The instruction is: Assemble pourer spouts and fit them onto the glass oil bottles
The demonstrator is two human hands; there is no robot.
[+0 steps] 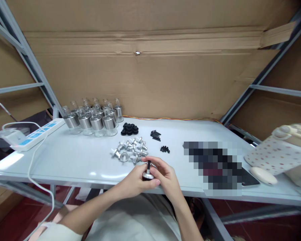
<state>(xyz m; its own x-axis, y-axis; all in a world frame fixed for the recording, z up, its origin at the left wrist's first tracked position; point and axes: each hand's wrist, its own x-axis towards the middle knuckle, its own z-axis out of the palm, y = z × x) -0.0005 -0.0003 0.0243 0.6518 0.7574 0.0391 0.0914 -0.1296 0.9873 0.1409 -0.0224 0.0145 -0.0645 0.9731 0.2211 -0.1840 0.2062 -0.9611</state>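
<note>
Close to the table's front edge, my left hand (134, 180) has its fingers closed around a metal pour spout (148, 174) with a dark base and a black piece on its tip. My right hand (167, 175) is closed on the same spout from the other side, its index finger by the black tip and its thumb against the metal. Just beyond the hands lies a heap of silver spouts (124, 157) with whitish parts. Black stoppers (129, 130), thin black tubes (155, 135) and small black caps (165, 149) are grouped in separate piles behind.
Several glass bottles with metal sleeves (97, 124) stand at the back left of the white table (72, 160). A power strip (40, 135) with a white cable is at the left edge. On the right are a blurred-out dark object, a white mouse (263, 175) and a dotted container (268, 150).
</note>
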